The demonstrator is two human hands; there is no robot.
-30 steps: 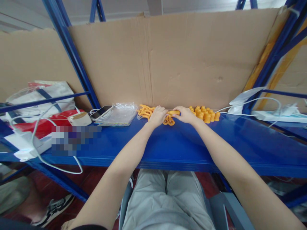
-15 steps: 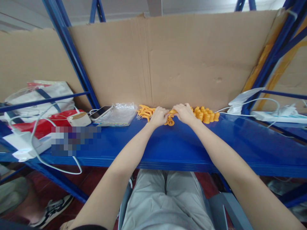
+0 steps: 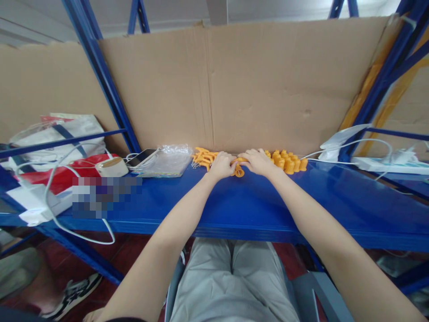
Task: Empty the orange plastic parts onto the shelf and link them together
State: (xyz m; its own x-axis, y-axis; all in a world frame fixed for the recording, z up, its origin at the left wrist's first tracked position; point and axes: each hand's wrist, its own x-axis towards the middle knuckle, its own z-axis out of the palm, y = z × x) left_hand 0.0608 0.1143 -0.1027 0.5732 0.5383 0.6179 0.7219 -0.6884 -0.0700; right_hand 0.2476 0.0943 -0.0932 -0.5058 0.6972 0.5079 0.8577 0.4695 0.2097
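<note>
Near the back of the blue shelf, my left hand (image 3: 222, 165) and my right hand (image 3: 257, 162) are closed on a small yellow-orange plastic part (image 3: 240, 160) between them. Fingers cover much of it, so its full shape is hidden. Just below, close to the fingertips, is a round cup-like yellow piece (image 3: 239, 172); whether it joins the held part I cannot tell. Left of my left hand lies a pile of branched yellow plastic pieces (image 3: 202, 156), with small metal bits (image 3: 195, 164) beside it. Several yellow cup-shaped pieces (image 3: 288, 163) stand in rows right of my right hand.
A clear plastic bag (image 3: 164, 162) and a phone (image 3: 145, 157) lie to the left. White chargers and cables (image 3: 40, 199) are further left. A white power strip (image 3: 392, 164) sits at right. Cardboard (image 3: 268, 85) walls off the back. A person's leg (image 3: 23, 273) shows lower left.
My right hand has come down slightly, and the held part between my fingers now sits a little lower. My left hand stays nearly in place.
</note>
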